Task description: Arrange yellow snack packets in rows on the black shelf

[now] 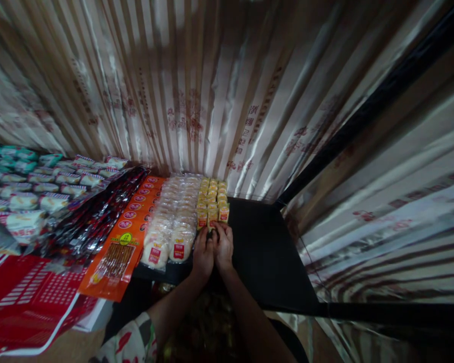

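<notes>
Small yellow snack packets (212,199) with red labels stand in three tight rows on a black shelf (267,252). Both my hands meet at the front end of these rows. My left hand (204,254) has its fingers drawn together at the front packet of the middle row. Close against it, my right hand (224,247) curls its fingers over the same spot from the right. The fingers partly hide what lies between them. Just left of my hands are two rows of clear-wrapped white rice crackers (181,242).
Farther left lie orange pretzel-stick bags (113,257), a slanted stack of dark shiny packets (98,217), white packets (56,200) and green ones (24,166). A red basket (34,302) is at lower left. Printed pleated sheeting (196,101) and a black post (363,116) bound the shelf.
</notes>
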`<state>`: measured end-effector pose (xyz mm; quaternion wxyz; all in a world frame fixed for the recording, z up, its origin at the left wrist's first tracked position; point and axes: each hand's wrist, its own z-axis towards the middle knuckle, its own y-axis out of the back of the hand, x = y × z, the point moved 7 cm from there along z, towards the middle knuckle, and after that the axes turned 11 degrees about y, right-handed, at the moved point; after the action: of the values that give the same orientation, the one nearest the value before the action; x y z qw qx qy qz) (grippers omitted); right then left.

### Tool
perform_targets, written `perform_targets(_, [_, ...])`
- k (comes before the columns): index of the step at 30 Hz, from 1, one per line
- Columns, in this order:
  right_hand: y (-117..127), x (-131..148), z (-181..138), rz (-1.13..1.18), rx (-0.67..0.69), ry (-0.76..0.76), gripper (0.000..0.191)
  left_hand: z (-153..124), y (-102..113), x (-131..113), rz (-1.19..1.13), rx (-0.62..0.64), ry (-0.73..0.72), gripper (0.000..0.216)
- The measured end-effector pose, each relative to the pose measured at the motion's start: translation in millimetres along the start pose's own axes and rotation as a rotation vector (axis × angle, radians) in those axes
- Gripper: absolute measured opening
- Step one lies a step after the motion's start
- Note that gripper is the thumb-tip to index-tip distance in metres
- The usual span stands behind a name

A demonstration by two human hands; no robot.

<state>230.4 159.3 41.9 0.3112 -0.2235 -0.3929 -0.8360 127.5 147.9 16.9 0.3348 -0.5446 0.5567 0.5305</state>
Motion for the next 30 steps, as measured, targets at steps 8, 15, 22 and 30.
perform_targets(8, [8.4, 10.6, -2.5, -0.013, 0.031, -0.013, 0.032, -19.5, 13.9, -16.4, 0.117, 0.011, -0.063, 0.036])
perform_targets(15, [40.9, 54.2, -56.2, 0.085, 0.052, -0.006, 0.030, -80.7, 41.8, -1.4, 0.205, 0.138, -0.186, 0.027])
perform_targets(22, [44.8, 73.0, -157.4, 0.128, 0.123, -0.055, 0.027, -136.8, 65.6, 37.2, 0.255, 0.239, -0.213, 0.027])
perform_targets(30, [-0.9, 39.9, -198.3, -0.051, 0.492, -0.209, 0.039, -109.2, 80.0, 122.1, 0.567, 0.196, 0.256, 0.040])
